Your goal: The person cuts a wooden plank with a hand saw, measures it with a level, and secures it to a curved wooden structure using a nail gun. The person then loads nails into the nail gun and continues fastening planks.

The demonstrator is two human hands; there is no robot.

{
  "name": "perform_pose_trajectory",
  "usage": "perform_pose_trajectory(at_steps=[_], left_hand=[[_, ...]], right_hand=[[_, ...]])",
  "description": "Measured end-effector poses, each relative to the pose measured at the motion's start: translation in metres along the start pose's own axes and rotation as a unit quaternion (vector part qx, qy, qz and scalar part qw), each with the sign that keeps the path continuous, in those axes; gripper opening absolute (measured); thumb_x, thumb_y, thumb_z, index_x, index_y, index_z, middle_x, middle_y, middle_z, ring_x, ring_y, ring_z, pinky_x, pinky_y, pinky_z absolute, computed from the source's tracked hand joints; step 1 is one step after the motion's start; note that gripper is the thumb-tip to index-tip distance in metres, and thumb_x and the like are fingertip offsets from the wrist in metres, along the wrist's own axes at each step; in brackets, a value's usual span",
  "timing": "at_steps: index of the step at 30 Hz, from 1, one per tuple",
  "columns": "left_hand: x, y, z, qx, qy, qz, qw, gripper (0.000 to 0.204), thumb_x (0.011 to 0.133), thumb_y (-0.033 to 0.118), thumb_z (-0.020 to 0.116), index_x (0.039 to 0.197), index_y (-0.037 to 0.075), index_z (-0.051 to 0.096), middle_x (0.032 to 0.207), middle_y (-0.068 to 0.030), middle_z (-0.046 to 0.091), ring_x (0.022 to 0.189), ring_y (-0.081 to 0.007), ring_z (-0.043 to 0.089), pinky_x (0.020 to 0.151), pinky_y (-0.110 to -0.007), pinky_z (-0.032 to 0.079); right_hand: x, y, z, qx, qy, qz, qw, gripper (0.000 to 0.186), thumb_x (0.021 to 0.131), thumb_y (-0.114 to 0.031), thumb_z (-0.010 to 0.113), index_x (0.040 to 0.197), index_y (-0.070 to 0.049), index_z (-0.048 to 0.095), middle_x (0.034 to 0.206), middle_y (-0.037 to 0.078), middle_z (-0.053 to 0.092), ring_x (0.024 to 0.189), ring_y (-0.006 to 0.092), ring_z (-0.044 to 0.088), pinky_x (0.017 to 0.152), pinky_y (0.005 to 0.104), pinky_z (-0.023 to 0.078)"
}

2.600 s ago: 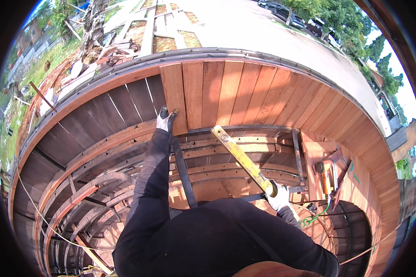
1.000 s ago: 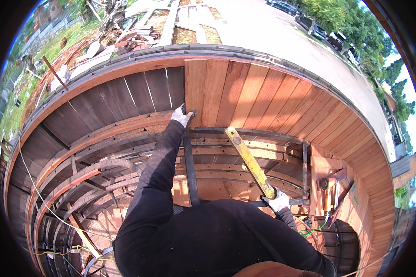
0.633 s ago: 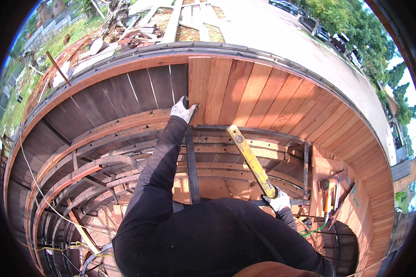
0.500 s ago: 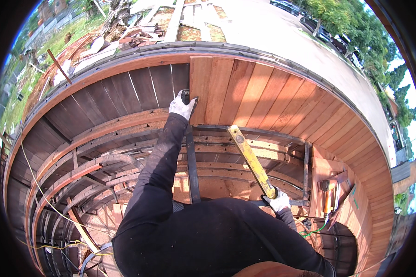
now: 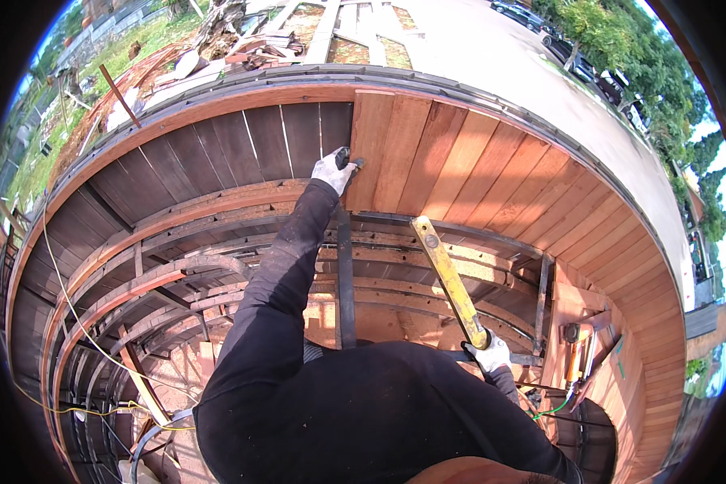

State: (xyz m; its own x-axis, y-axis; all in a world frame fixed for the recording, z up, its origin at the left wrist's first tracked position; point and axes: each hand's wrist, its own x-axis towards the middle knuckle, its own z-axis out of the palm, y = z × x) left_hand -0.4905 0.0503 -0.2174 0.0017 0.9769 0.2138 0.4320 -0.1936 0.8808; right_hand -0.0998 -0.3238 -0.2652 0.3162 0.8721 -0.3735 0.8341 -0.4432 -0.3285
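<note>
My left hand (image 5: 333,171), in a white glove, reaches up to the free left edge of the end plank (image 5: 369,149) in a row of reddish-brown boards. Its fingers are curled, with a small dark shape among them; whether that is an object or the glove's dark fingertips is unclear. The thumb tip lies against the plank. Lower right, my gloved right hand (image 5: 490,353) is closed round the bottom end of a yellow spirit level (image 5: 450,282), which tilts up and left, apart from the boards.
Curved wooden ribs (image 5: 194,262) and dark metal bars (image 5: 345,282) surround me. Dark boards (image 5: 218,149) line the wall's left part. An orange-handled tool (image 5: 574,360) with a green hose hangs at right. A thin cable (image 5: 73,315) runs down at left. Scrap wood (image 5: 266,48) lies beyond the wall.
The view has shifted, so the whole scene sits slightly farther right. My left hand stays at the plank's edge, and my right hand keeps its hold on the spirit level.
</note>
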Motion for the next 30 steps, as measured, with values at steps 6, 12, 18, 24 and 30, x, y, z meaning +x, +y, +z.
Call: perform_pose_trajectory(at_steps=[6,12,18,24,30], left_hand=[[0.000,-0.005,-0.003,-0.020,0.001,0.015,1.000,0.044,0.086,0.015,0.069,0.126,0.000,0.059,0.090,-0.0116,0.070,0.070,-0.0132,0.065,0.065,-0.028,0.054],[0.008,-0.026,0.010,-0.004,0.027,0.025,0.999,0.044,0.086,0.018,0.068,0.126,0.001,0.059,0.089,-0.0114,0.070,0.070,-0.0135,0.065,0.065,-0.028,0.054],[0.013,-0.027,0.013,-0.134,-0.033,-0.037,0.990,0.040,0.090,0.006,0.063,0.128,-0.002,0.057,0.103,-0.0102,0.069,0.085,-0.0130,0.065,0.076,-0.026,0.054],[0.018,-0.041,0.009,-0.053,0.016,0.056,0.997,0.042,0.087,0.019,0.068,0.125,0.001,0.061,0.093,-0.0111,0.072,0.076,-0.0145,0.067,0.070,-0.028,0.054],[0.003,-0.012,0.001,-0.019,-0.008,0.020,1.000,0.039,0.087,0.013,0.066,0.123,-0.001,0.061,0.101,-0.0127,0.071,0.087,-0.0162,0.067,0.080,-0.028,0.053]], right_hand=[[0.001,0.000,0.002,0.018,0.029,-0.016,0.999,0.071,0.069,-0.053,0.079,0.119,-0.007,0.062,0.106,0.018,0.070,0.102,0.0338,0.066,0.088,0.0398,0.051],[0.005,0.002,0.002,-0.006,0.005,-0.006,1.000,0.076,0.070,-0.056,0.076,0.126,-0.007,0.059,0.114,0.018,0.068,0.108,0.0341,0.064,0.092,0.0408,0.050],[0.003,0.002,0.006,0.035,0.011,-0.010,0.999,0.070,0.073,-0.050,0.077,0.125,-0.008,0.060,0.115,0.016,0.068,0.109,0.0331,0.064,0.092,0.0392,0.050],[0.010,0.017,0.018,0.022,0.067,-0.055,0.996,0.063,0.070,-0.045,0.082,0.115,-0.005,0.063,0.104,0.017,0.071,0.098,0.0318,0.068,0.084,0.0376,0.052],[0.008,0.016,0.018,0.023,0.059,-0.033,0.997,0.062,0.070,-0.044,0.082,0.114,-0.005,0.064,0.104,0.017,0.071,0.098,0.0321,0.067,0.085,0.0382,0.052]])
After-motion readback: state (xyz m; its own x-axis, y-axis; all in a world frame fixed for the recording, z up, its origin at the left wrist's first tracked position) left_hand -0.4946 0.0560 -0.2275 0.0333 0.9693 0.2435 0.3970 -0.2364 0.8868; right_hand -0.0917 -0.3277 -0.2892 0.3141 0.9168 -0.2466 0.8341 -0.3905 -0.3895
